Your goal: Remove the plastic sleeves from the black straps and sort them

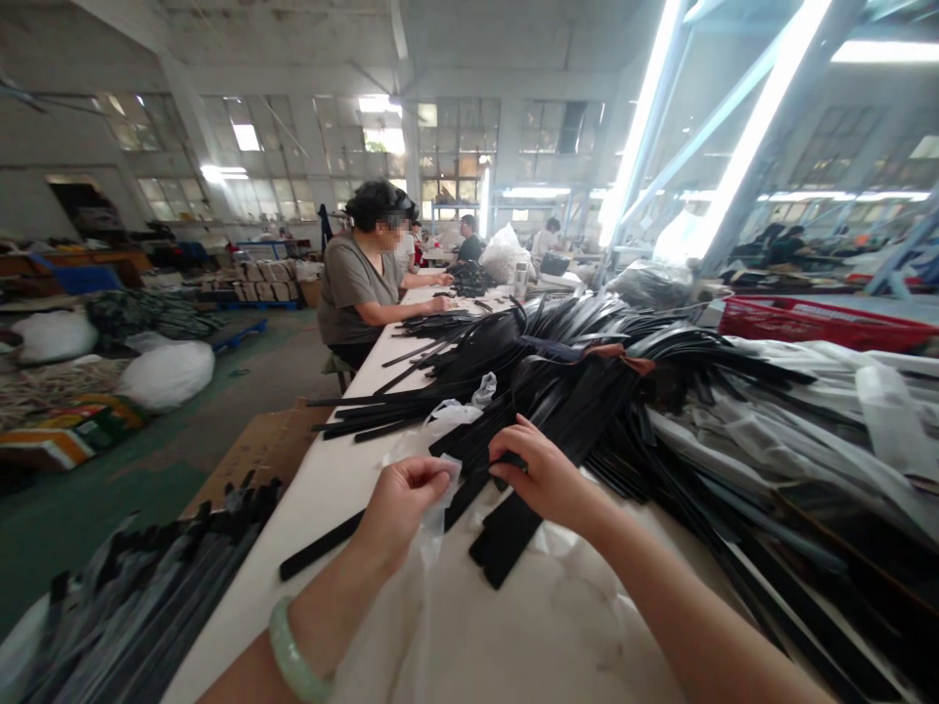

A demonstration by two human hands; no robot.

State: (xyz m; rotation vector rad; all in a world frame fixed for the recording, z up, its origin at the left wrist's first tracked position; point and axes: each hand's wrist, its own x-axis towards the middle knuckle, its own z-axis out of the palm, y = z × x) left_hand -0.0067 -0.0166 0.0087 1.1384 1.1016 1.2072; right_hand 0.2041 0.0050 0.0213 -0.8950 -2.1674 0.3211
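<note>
My left hand (403,504), with a pale green bangle on the wrist, pinches a thin translucent plastic strip (432,538) that hangs down over the white table. Just to its right, my right hand (539,474) has its fingers curled round the end of a black strip (506,469). Under and beside the hands lie more flat black strips (510,538), their ends toward me. One single black strip (323,546) reaches out past my left forearm. Behind the hands is a large pile of black strips (564,391), tied with a brown band (620,357).
Plastic-wrapped black strips (161,596) stand at the lower left beside the table edge (293,469). A cardboard sheet (253,450) lies near them. A person (359,279) sits at the table's far left side. At right are white plastic sleeves (828,420) and a red basket (822,323).
</note>
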